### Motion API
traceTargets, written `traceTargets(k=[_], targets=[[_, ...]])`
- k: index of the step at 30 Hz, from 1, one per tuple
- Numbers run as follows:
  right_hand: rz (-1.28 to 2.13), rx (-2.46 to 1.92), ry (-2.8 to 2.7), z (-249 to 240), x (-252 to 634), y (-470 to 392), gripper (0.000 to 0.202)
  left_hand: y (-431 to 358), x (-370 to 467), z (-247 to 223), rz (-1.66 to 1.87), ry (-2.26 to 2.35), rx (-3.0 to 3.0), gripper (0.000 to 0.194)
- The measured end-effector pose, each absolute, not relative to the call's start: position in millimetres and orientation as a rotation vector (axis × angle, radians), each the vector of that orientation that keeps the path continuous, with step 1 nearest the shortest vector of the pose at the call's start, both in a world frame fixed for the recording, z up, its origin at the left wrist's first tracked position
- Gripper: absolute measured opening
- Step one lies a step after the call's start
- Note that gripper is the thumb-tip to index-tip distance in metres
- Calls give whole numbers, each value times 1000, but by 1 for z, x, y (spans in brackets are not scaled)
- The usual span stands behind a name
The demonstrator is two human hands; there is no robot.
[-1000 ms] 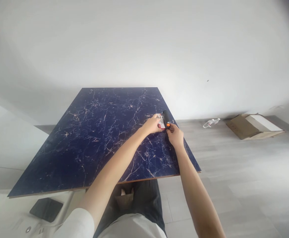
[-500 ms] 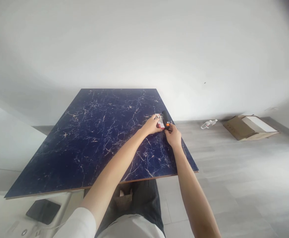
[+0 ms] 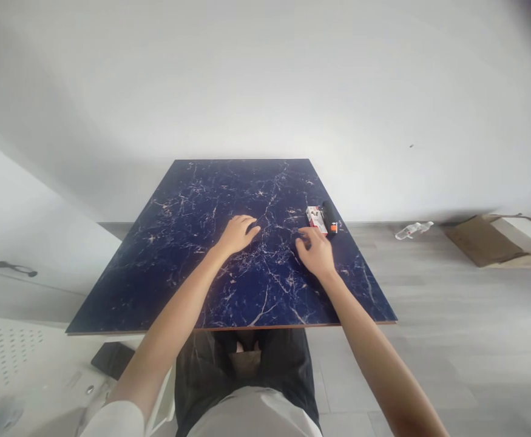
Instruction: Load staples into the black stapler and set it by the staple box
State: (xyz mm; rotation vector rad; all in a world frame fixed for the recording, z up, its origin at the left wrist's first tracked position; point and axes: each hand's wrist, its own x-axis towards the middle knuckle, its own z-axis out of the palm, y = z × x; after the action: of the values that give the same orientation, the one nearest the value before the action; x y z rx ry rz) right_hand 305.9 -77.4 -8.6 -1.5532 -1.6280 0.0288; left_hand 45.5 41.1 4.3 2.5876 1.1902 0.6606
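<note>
My left hand (image 3: 238, 234) is over the middle of the blue marbled tabletop (image 3: 165, 273), its thumb and fingers apart and nothing in it. Curved and spread a little, the fingers of my right hand (image 3: 316, 250) are also bare of any object, just on the near side of a small white-and-red box (image 3: 316, 220). Close against that box on its right lies a black elongated object (image 3: 329, 213) with an orange patch at its near end, perhaps a stapler. Both items are near the table's right edge, and my right fingers overlap the box's near corner in view.
A cardboard box (image 3: 479, 243) and a clear plastic bottle (image 3: 413, 230) lie on the grey floor to the right. At lower left, a dark flat object (image 3: 113, 359) rests on a white surface (image 3: 42, 376). The white wall (image 3: 247, 79) rises behind the table.
Both hands have let go of the white-and-red box and the black object, which now lie side by side. My left hand has moved left; my right hand has drawn back. The view has shifted left.
</note>
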Motion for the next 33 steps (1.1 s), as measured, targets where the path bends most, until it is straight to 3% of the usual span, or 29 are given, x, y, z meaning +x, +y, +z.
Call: traceTargets(k=[5, 10, 16, 33], targets=[[65, -1464, -2045, -10, 233, -40, 53, 22, 21, 0, 592, 1246, 2593, 46], [155, -1488, -2192, -22, 201, -17, 64, 16, 22, 2, 426, 1065, 2637, 48], [189, -1418, -2175, -30, 208, -18, 54, 15, 21, 1, 360, 1096, 2612, 57], [237, -1394, -2181, -31, 210, -16, 61, 13, 22, 1, 354, 1084, 2579, 59]])
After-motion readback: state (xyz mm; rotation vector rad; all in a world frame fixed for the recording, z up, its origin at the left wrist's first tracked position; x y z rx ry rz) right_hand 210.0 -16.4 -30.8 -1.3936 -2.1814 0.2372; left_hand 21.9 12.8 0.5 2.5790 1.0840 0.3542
